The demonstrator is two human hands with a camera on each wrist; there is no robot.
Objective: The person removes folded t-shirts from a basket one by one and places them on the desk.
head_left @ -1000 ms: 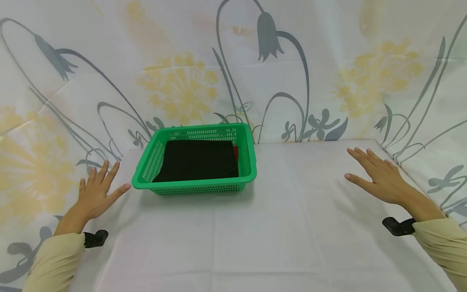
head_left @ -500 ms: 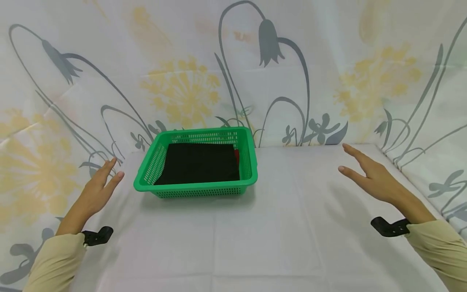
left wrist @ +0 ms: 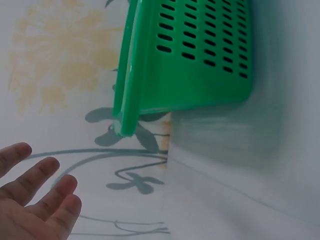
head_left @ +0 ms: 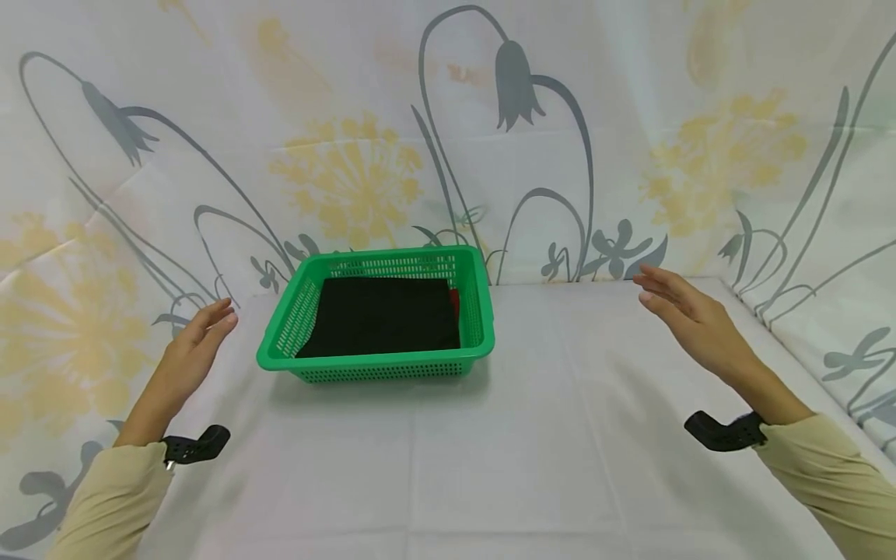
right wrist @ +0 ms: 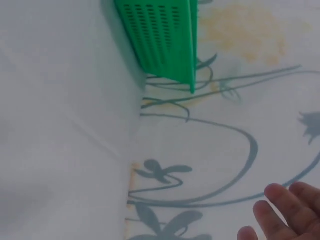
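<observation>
A green plastic basket with slotted sides stands left of centre at the back of the table. In it lies a flat black cloth, with a bit of something red showing at its right edge. My left hand hovers left of the basket, fingers relaxed and holding nothing. Well to the basket's right, my right hand is raised over the table, also empty with loose fingers. Both wrist views show fingertips apart from the basket, whose green side fills the top of the left one.
A white cloth covers the table. Behind and at both sides hangs a flower-printed curtain, meeting the table's back edge close behind the basket. Each wrist wears a black strap mount, such as the right mount.
Both hands have turned from spread, palm-down poses to sideways ones with fingers closer together. The right hand has moved left, toward the basket. The basket stays put; the head view has tilted slightly.
</observation>
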